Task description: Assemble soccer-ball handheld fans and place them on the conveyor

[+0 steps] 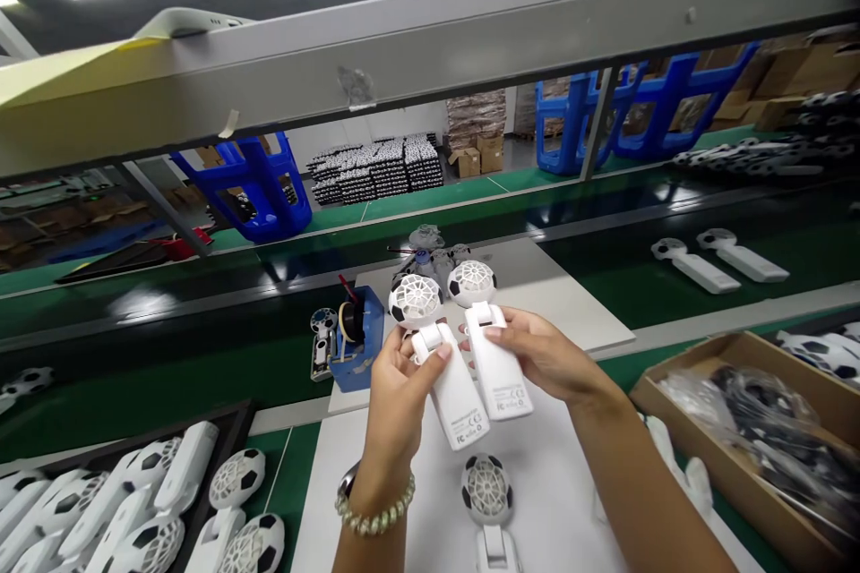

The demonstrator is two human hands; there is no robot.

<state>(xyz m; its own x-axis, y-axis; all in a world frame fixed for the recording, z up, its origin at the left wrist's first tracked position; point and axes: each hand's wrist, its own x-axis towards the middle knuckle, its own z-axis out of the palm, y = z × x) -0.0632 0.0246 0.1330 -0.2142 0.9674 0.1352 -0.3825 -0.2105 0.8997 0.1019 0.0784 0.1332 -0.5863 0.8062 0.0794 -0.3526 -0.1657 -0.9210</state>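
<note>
My left hand grips a white handheld fan with a round football-patterned head, its thumb pressed on the handle near the hinge. A second handheld fan of the same kind is in my right hand, thumb across its handle. Both fans are held side by side with their heads up, and small printed marks show at the lower ends of the handles. Below them, a third football fan lies on the white work surface, its handle cut off by the bottom edge of the view.
Several fans lie in a black tray at lower left. A blue tape dispenser stands behind my left hand. To the right is a cardboard box of cables and bags. Two fans rest on the green conveyor. A metal beam crosses above.
</note>
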